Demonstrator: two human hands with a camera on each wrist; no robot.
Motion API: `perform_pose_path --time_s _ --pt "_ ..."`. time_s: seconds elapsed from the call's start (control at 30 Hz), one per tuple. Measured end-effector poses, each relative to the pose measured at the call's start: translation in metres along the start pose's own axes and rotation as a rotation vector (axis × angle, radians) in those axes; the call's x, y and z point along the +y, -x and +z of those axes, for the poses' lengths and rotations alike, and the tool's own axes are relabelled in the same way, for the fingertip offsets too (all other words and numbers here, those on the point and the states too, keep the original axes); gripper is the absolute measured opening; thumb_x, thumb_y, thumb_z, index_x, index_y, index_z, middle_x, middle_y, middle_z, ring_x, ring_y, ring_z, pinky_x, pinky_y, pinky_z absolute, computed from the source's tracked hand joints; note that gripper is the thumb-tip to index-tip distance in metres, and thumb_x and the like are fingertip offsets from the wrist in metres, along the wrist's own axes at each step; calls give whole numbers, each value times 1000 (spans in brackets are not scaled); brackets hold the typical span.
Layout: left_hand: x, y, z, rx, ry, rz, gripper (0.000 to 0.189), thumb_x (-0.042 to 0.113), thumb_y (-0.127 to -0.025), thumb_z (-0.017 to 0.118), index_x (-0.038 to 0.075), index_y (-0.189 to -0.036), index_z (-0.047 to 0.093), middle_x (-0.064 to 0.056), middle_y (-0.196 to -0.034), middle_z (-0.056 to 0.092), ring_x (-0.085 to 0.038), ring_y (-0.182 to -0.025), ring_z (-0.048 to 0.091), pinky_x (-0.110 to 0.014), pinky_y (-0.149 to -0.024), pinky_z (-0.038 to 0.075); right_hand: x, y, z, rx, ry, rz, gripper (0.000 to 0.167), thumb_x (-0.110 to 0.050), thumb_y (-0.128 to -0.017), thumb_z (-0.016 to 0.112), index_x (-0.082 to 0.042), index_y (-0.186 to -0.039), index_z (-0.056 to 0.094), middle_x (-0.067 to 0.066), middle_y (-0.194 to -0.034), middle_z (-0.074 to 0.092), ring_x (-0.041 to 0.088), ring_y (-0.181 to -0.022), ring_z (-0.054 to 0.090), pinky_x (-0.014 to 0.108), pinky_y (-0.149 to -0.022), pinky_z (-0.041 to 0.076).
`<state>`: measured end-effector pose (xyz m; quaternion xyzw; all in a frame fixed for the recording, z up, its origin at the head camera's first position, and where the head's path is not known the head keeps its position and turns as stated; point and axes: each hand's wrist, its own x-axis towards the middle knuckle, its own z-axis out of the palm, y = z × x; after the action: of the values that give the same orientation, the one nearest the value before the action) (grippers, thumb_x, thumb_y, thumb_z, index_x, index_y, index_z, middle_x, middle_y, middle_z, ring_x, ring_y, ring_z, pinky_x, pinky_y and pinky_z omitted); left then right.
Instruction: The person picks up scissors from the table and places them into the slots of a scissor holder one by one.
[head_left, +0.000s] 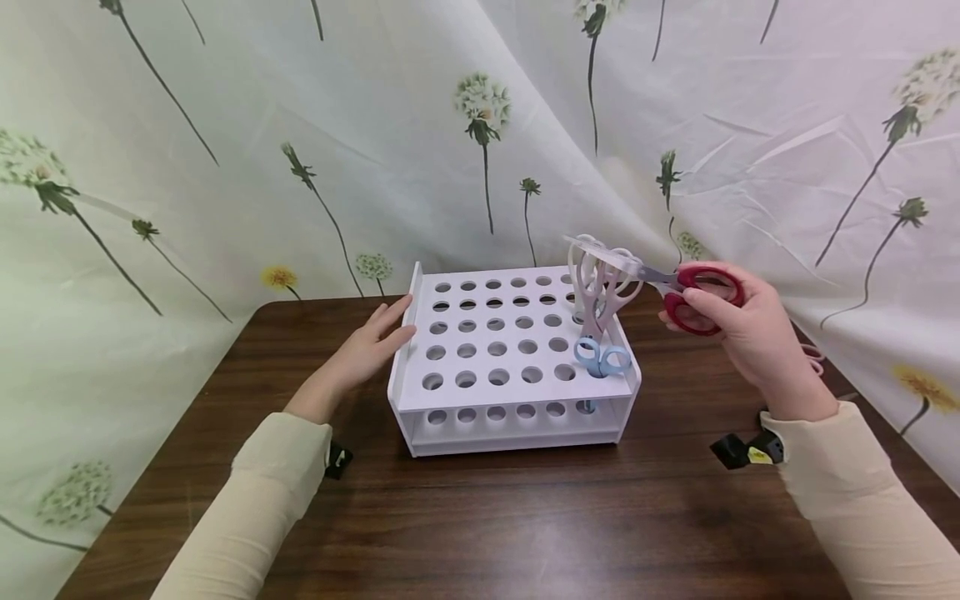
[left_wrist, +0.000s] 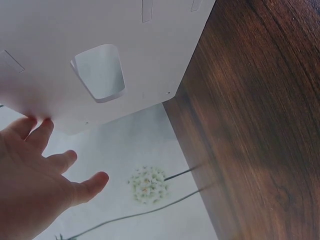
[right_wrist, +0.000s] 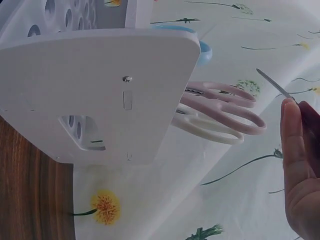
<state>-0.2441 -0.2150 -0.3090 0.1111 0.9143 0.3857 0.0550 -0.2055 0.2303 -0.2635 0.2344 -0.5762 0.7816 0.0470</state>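
Two hands, well apart. Right hand grips the red scissors by the handles, off to the right of the rack and above the table. Blades slant up and left, tip clear of everything. Left hand has its fingers extended, tips touching the rack's left side; it clasps nothing.

Right-hand column of the rack, front to back: blue scissors, pink scissors, white scissors, all handles up. Blue pair's blade shows down at the lower shelf.

Risks, as I judge them:

- Head view sets the red tip across the pink and white handles; right wrist view shows a gap. Lowered on this line, the blades could catch in those loops and drag a pair up or askew. Cause: handles crowded together, blades near level rather than upright.
- Handles spread wider than the holes, so another pair set close by could jam against its neighbours or lean.
- A blade meeting the hole's edge, or the upper hole but not the lower, would stop short. Cause: poor angle.
- Left hand only touches one side; a hard shove from the right could slide or tip the rack.
- Handle grip puts the tip far from the fingers, so a small wrist turn swings it widely.
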Motion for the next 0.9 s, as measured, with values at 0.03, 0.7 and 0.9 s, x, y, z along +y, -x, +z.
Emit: perform_pose_path --time_s 0.03,0.7,0.9 --pt "0 0 0 0 1 -2 63 51 -94 40 30 -149 15 -15 -152 -1 -30 -138 -1 -61 -101 11 0 0 1 3 7 -2 26 10 -89 52 2 -112 59 14 -98 61 29 -76 67 37 -67 52" --pt "0 -1 0 4 6 2 63 51 -94 40 30 -149 16 -15 -152 0 -29 -138 -1 -60 -102 11 -1 -5 14 27 124 -61 17 4 -90 54 -1 -106 59 11 -91 64 20 -65 65 28 -61 53" --pt "-2 0 1 5 8 5 64 52 -94 40 29 -149 16 -15 -152 -1 -29 -138 -1 -59 -102 12 -2 -5 18 0 125 -73 21 7 -89 54 1 -108 59 11 -91 64 20 -66 64 28 -60 53"
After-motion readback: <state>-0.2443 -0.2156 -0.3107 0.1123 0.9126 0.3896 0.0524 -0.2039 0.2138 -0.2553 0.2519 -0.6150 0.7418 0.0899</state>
